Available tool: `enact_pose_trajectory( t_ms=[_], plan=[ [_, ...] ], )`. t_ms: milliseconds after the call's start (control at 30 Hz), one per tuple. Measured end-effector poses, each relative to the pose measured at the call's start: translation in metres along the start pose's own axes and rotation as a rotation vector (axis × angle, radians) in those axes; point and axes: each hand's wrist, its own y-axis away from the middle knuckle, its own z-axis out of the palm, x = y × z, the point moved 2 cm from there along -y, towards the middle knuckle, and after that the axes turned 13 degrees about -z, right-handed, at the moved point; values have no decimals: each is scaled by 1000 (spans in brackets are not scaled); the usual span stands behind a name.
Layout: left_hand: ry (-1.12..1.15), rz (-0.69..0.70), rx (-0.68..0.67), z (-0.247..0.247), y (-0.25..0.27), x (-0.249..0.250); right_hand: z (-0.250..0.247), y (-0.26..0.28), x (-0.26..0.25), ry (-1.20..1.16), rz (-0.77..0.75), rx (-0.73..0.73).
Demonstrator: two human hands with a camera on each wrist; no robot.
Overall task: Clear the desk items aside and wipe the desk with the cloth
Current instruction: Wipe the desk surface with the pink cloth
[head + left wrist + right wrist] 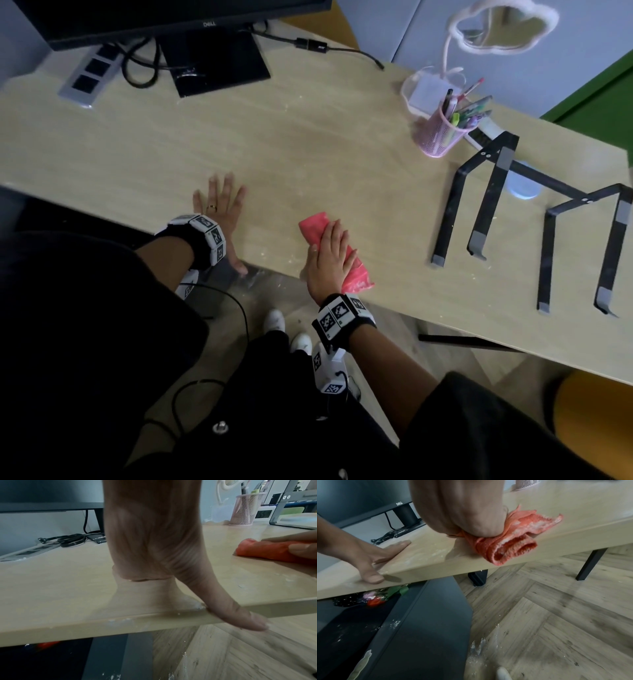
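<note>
A folded pink-red cloth lies on the light wooden desk at its front edge, one end hanging over the edge. My right hand lies over the cloth and holds it, fingers draped on top and thumb against its side. My left hand rests flat on the desk to the left of the cloth, fingers spread, its thumb over the front edge. White crumbs dot the desk between the hands.
Back left stand a monitor and a power strip with cables. At the right are a pink mesh pen holder, a cloud-shaped lamp and a black laptop stand. White dust lies on the floor below.
</note>
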Motion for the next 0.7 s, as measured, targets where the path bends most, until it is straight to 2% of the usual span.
enact_pose_trajectory(
  t_ms=[467, 600, 700],
  plan=[
    [-16, -9, 27, 3, -2, 2, 26, -10, -34, 25, -99, -75],
    [-40, -37, 13, -1, 2, 5, 32, -12, -45, 13, -185, -155],
    [-85, -38, -33, -6, 2, 3, 35, -13, -50, 42, -308, -216]
  ],
)
